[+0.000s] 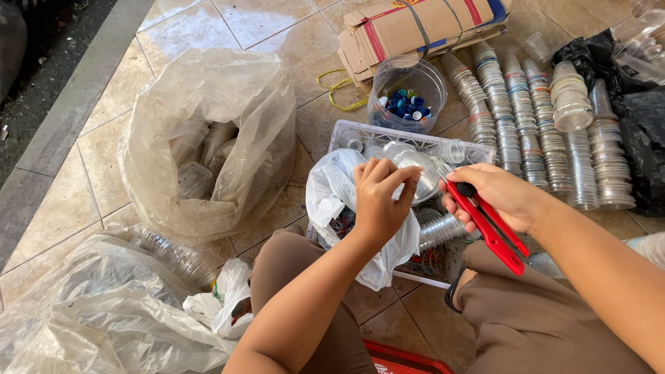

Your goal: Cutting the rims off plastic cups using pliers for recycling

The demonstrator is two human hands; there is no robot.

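brown-trousered knees (526,318) frame the work; long rows of stacked clear cups (526,118) lie sorted by a big bag of bottles (208,145), so much looks done; white basket (346,131) holds more; left hand (379,201) pinches a clear cup (415,173) over it; right hand (495,194) grips a red cutter (492,228).

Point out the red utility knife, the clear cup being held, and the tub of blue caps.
red utility knife (493,232): head view, middle of its red handle.
clear cup (424,176): head view, its side wall by the left hand's fingertips.
tub of blue caps (388,75): head view, its clear rim.
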